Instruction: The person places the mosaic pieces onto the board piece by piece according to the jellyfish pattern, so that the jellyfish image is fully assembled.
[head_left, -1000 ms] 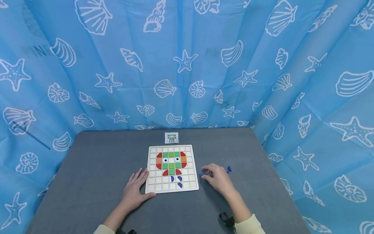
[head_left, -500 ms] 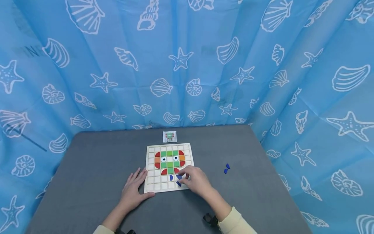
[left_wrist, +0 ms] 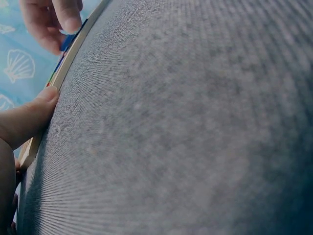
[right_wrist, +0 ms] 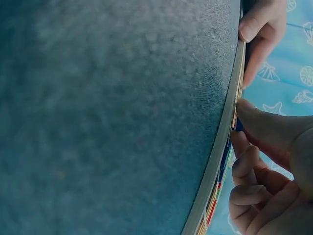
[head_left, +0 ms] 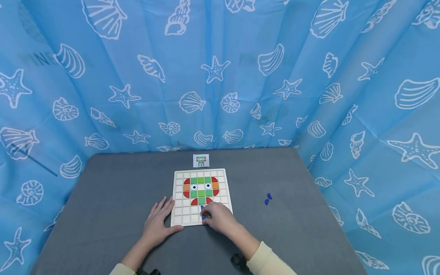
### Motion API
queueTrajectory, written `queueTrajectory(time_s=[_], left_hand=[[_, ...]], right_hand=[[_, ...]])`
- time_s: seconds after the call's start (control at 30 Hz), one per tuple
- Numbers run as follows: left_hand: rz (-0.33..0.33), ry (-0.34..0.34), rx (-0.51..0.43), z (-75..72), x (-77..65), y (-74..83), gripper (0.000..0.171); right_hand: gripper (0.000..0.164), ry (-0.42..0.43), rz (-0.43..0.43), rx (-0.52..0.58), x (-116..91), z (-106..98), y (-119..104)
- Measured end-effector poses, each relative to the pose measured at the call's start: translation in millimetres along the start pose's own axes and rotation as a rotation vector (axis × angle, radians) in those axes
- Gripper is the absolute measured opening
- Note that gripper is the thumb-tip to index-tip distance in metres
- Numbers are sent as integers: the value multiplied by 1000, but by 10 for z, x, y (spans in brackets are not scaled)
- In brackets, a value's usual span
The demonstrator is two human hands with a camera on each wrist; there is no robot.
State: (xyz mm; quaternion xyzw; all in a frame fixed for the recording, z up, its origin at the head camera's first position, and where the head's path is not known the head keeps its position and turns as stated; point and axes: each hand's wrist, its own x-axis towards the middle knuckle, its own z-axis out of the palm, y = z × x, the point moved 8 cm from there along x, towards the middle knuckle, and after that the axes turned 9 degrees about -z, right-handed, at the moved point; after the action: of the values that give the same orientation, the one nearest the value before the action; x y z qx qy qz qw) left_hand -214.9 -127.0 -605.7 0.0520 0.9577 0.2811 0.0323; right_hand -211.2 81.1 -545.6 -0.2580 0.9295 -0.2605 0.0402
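Observation:
A pale wooden grid board point(head_left: 186, 219) lies on the grey table, with red, green and orange tiles and two eye tiles forming a figure. My left hand point(head_left: 159, 222) rests at its lower left corner, fingers extended along the side and thumb on the front edge. Over the lower middle squares, my right hand point(head_left: 220, 218) pinches a blue half-round tile point(right_wrist: 239, 125) between thumb and forefinger, down at the board's surface. Part of another blue tile point(head_left: 202, 208) shows just above the fingertips. The right hand hides the squares and tiles beneath it.
Two loose blue half-round tiles point(head_left: 268, 199) lie on the table to the right of the board. A small picture card point(head_left: 201, 160) with a similar figure lies behind the board. A blue shell-patterned curtain point(head_left: 220, 95) hangs beyond the table point(head_left: 130, 183).
My right hand has moved left from the loose tiles onto the board, carrying a blue tile to the lower squares. My left hand has stayed at the board's corner.

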Motion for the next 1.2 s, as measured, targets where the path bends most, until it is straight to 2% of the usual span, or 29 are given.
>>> queueTrajectory(time_s=[0.4,0.83,1.0,1.2], left_hand=[[25,40,3,-25,6,52,108],[12,15,7,-13,7,51,110],[7,29,8,-26,-6,46,112],[-4,13,1,-15,-9,25,113]], right_hand=[[17,-10,13,9,19,32,29],[17,4,-7,36,43,4,45],[17,42,-17,54,7,-114,74],[17,97,17,65,-94,-376,197]])
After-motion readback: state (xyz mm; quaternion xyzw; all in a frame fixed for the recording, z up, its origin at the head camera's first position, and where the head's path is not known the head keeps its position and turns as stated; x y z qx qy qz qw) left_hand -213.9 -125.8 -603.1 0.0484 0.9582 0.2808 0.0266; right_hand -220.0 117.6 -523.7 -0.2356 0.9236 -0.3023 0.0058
